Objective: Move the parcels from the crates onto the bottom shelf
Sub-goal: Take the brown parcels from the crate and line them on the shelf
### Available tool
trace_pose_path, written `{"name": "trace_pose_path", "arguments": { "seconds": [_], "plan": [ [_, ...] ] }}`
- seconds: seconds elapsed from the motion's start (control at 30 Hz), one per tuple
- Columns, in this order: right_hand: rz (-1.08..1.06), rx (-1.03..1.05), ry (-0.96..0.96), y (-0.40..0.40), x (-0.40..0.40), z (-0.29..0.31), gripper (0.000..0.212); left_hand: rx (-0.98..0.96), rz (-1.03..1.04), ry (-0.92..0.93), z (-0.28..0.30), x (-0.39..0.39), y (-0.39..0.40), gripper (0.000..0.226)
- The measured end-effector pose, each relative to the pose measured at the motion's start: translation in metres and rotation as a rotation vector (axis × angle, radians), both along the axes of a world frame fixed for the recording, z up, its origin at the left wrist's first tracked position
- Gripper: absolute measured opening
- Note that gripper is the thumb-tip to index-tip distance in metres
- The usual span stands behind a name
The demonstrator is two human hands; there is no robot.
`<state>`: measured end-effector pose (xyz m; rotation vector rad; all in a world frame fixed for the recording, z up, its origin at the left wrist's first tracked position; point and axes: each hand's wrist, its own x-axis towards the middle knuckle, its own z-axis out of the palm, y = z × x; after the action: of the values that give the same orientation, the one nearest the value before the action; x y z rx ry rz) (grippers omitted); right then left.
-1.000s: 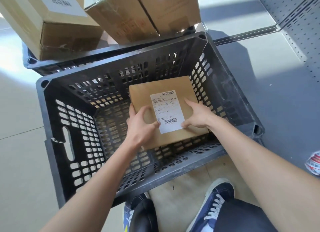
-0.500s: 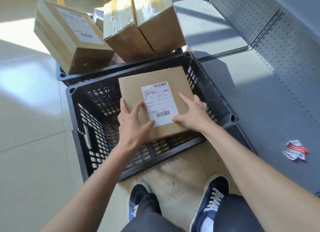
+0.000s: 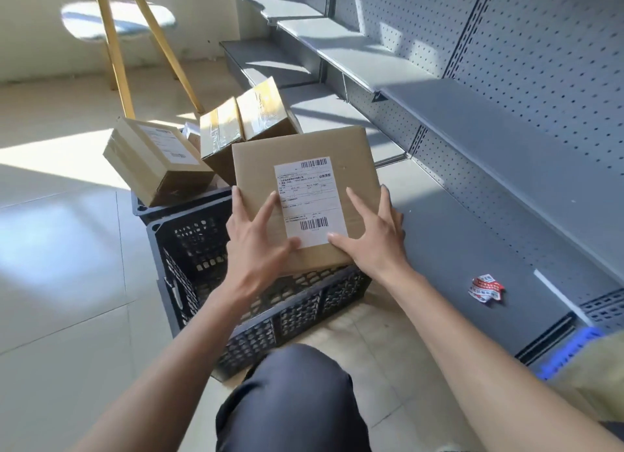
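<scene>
parcel [image 3: 305, 195] now lifted clear above near crate [image 3: 256, 303], was down inside it 1 s ago; left hand [image 3: 256, 245] and right hand [image 3: 374, 239] grip its near corners. 2 crates; 3 boxes [image 3: 158, 161] sit in far crate [image 3: 175, 203]. bottom shelf [image 3: 449, 266] holds 1 crumpled label [image 3: 486, 289]

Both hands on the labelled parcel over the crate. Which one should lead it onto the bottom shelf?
Right. The right hand grips the parcel on the side facing the bottom shelf, which lies to the person's right. The left hand is over the crate.
</scene>
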<state>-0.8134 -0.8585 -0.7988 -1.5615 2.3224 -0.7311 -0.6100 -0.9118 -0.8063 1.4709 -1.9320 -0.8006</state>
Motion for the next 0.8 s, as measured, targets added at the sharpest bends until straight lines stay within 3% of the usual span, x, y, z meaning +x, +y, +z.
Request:
{"name": "trace_pose_path", "arguments": {
  "seconds": [0.23, 0.57, 0.8],
  "plan": [
    [-0.091, -0.116, 0.055, 0.059, -0.025, 0.047, 0.092, -0.075, -0.103, 0.023, 0.052, -0.031, 0.032, 0.09],
    [-0.202, -0.135, 0.046, 0.178, -0.086, 0.077, 0.11, -0.143, -0.313, 0.017, 0.091, -0.11, 0.103, 0.087],
    [-0.277, -0.127, 0.189, 0.268, -0.127, 0.085, 0.114, -0.179, -0.494, 0.037, 0.112, -0.175, 0.158, 0.088]
  ]
}}
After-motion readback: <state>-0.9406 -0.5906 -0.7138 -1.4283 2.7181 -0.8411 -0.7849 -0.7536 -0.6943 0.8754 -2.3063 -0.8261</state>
